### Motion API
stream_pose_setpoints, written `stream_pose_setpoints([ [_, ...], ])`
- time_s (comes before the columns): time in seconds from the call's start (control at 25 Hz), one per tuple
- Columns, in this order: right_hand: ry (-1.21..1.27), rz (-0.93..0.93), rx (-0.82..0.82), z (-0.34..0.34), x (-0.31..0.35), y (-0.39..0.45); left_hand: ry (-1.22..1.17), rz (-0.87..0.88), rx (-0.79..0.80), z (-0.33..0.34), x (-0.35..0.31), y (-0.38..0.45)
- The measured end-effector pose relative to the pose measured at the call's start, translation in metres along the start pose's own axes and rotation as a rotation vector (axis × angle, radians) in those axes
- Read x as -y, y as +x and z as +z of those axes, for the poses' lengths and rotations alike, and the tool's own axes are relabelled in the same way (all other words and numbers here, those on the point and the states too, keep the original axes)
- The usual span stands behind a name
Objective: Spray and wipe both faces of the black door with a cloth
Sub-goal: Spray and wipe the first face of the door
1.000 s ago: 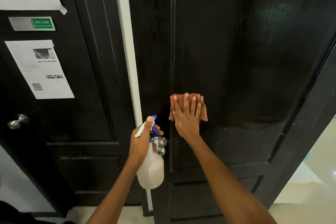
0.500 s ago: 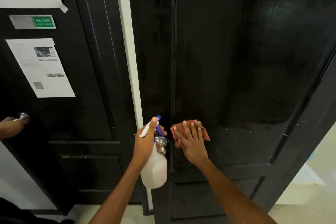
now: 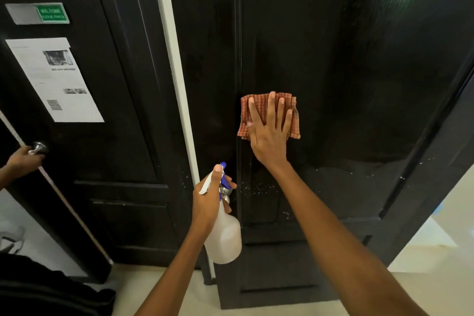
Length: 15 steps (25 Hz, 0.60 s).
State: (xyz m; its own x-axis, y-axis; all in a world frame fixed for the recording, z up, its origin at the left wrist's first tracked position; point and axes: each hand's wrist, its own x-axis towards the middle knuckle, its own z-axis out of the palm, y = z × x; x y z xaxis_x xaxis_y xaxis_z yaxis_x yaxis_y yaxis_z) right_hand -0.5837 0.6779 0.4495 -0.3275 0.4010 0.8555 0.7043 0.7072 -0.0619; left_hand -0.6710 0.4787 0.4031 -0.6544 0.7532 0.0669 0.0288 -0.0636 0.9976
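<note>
Where it was lower: cloth (image 3: 269,115) under right hand (image 3: 269,133).

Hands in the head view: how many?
3. Right hand flat on the cloth against the black door; left hand holding the spray bottle; another person's hand at the left door's knob.

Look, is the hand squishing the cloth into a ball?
No, the right hand presses the checked cloth flat on the black door.

Head-worn view, facing forward, near black door (image 3: 333,59)
</note>
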Motion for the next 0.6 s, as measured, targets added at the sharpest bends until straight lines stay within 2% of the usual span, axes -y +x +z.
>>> stream_pose_setpoints([
  [0.12,-0.023,-0.141,-0.013,0.014,-0.008,-0.009,0.050,-0.013,-0.044,0.014,0.012,-0.009],
  [0.28,-0.029,-0.284,0.152,0.058,-0.051,-0.117,0.062,-0.129,-0.108,0.032,0.039,-0.011],
  [0.4,-0.019,-0.186,0.177,0.085,-0.086,-0.183,0.070,-0.064,-0.067,0.048,0.070,-0.009],
  [0.6,-0.003,-0.050,-0.012,0.113,-0.109,-0.205,0.099,0.122,0.052,0.081,0.128,0.001],
])
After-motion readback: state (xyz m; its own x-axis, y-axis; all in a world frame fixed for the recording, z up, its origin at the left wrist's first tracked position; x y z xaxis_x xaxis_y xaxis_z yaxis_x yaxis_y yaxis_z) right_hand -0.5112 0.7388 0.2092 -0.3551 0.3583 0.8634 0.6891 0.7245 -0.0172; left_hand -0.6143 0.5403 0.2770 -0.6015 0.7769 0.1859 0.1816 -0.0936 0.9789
